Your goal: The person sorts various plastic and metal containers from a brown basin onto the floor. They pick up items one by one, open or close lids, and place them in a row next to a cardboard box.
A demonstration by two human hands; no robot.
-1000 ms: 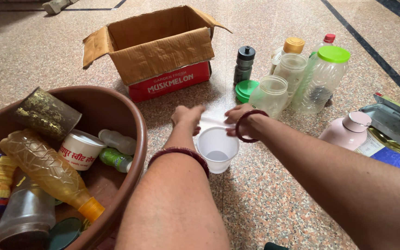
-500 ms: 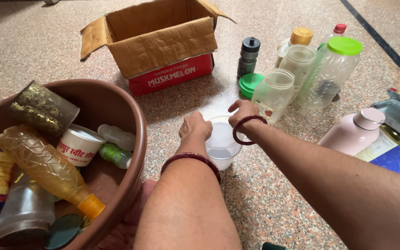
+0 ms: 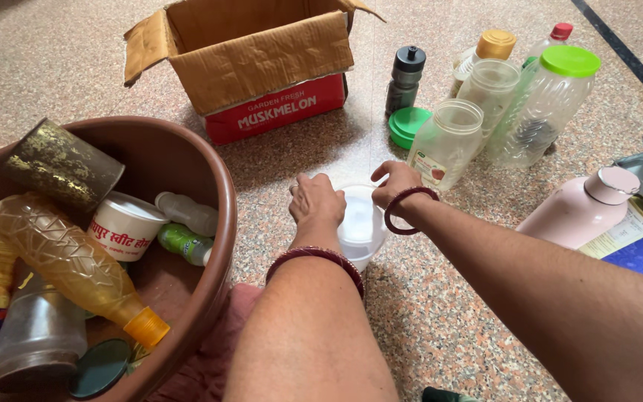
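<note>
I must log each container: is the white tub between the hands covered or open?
Covered: a flat translucent lid lies across the white tub, with the left hand and right hand on its rim.

A brown tub (image 3: 221,195) at nine o'clock holds an amber bottle (image 3: 61,260) and a white cup (image 3: 124,225). An open cardboard box (image 3: 262,67) sits at twelve o'clock. Clear jars (image 3: 448,141) cluster at two o'clock, a pink flask (image 3: 578,208) at three.

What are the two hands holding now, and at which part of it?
Both hands grip a white plastic tub on the floor at its top rim, where a lid sits: left hand on the left edge, right hand on the right edge.
</note>
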